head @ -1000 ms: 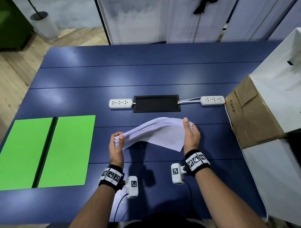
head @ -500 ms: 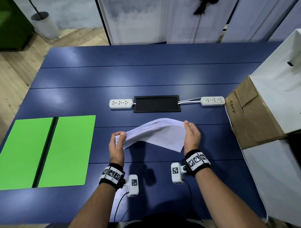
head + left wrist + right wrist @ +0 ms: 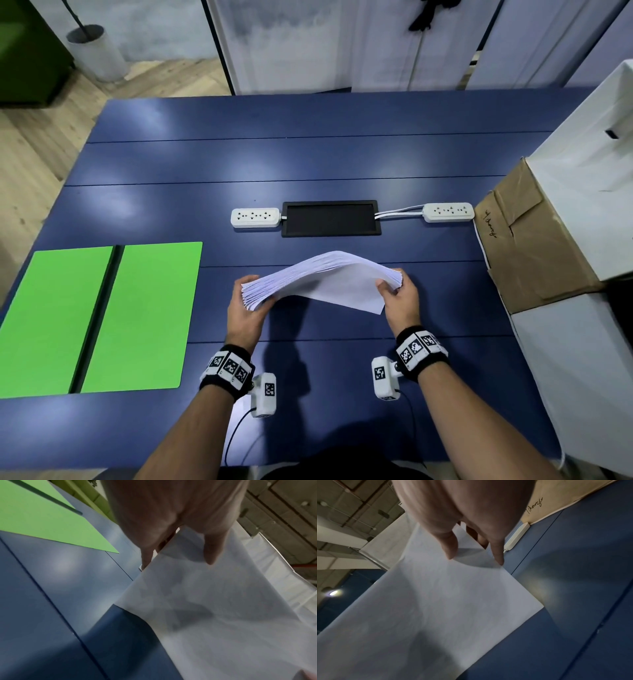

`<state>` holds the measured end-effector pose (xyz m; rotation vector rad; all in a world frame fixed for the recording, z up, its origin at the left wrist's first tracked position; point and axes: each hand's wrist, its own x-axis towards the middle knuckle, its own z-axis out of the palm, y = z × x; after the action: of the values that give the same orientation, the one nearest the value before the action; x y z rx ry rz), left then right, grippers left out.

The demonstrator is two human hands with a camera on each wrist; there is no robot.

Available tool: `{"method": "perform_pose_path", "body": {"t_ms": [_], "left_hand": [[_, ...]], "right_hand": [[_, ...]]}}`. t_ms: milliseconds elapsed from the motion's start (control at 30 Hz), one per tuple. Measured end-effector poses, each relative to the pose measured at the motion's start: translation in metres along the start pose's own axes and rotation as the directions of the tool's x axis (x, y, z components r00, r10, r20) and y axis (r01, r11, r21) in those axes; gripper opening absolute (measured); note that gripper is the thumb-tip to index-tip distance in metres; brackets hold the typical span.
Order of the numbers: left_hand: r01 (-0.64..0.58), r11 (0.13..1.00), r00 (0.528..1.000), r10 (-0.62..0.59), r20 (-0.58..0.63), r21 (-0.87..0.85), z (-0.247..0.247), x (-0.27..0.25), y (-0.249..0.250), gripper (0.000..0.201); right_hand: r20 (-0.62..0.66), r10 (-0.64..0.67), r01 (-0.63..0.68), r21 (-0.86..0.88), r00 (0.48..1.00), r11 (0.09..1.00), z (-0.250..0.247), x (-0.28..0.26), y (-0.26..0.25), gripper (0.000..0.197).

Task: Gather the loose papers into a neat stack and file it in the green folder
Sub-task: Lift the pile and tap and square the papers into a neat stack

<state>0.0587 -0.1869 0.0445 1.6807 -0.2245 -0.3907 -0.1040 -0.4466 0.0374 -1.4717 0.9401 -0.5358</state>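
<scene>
Above the tabletop's [image 3: 342,154] near middle, a bowed stack of white paper sheets [image 3: 329,281] runs left to right, its ends pinched by the left hand [image 3: 245,308] and right hand [image 3: 399,301]. Open flat green card folder [image 3: 102,318] lies well apart at the left edge, nearer the left hand.

The person is showing two bare arms with no sleeves. The left hand [image 3: 247,310] and the right hand [image 3: 401,301] are wearing no gloves. Each wrist is wearing a black band [image 3: 227,371] with white squares on it, and the squares are showing black blocky patterns. A small white camera box [image 3: 264,394] is sticking out from each band, with one more patterned square on its side. A thin black cable [image 3: 236,431] is hanging down from each box.
</scene>
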Motion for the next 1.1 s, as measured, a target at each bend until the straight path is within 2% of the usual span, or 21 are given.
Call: {"method": "perform_pose_path", "body": {"t_ms": [67,167,267,433,500,600,667,833,933,1100], "left_hand": [[-0.024,0.999,1.0,0.023,-0.016,-0.03,0.003,0.0,0.006,0.019],[-0.035,0.996,0.998,0.03,-0.062,-0.08,0.001,-0.002,0.004,0.01],[-0.001,0.996,0.998,-0.005,-0.069,-0.095,0.001,-0.011,0.003,0.013],[0.157,0.983,0.987,-0.158,-0.009,-0.094,-0.002,-0.007,-0.018,0.038],[0.225,0.97,0.974,-0.224,0.021,-0.095,-0.001,-0.003,-0.025,0.042],[0.274,0.959,0.962,-0.273,0.029,-0.072,-0.001,0.001,-0.029,0.034],[0.294,0.954,0.956,-0.292,0.036,-0.066,-0.001,0.001,-0.031,0.039],[0.318,0.945,0.948,-0.315,0.054,-0.07,0.002,0.005,-0.033,0.043],[0.333,0.94,0.943,-0.332,0.018,-0.072,0.0,0.008,-0.033,0.049],[0.43,0.902,0.902,-0.427,0.062,-0.035,0.001,0.005,-0.042,0.044]], "right_hand": [[-0.008,-0.042,0.042,0.009,0.999,0.999,0.002,-0.003,-0.005,0.012],[-0.022,-0.114,0.114,0.001,0.993,0.994,0.003,-0.009,-0.008,0.018],[0.003,-0.095,0.095,0.029,0.995,0.995,-0.001,-0.013,-0.003,0.021],[0.081,0.073,-0.079,0.085,0.994,0.993,-0.005,-0.005,0.023,0.042],[0.093,0.134,-0.142,0.081,0.987,0.987,-0.004,0.0,0.029,0.039],[0.101,0.189,-0.196,0.063,0.977,0.979,-0.005,0.006,0.033,0.029],[0.106,0.216,-0.225,0.077,0.971,0.971,-0.007,0.01,0.037,0.031],[0.125,0.215,-0.225,0.078,0.969,0.971,-0.004,0.013,0.042,0.04],[0.118,0.213,-0.222,0.069,0.97,0.973,-0.006,0.017,0.041,0.043],[0.157,0.259,-0.255,-0.044,0.953,0.966,-0.005,0.019,0.047,0.043]]}}
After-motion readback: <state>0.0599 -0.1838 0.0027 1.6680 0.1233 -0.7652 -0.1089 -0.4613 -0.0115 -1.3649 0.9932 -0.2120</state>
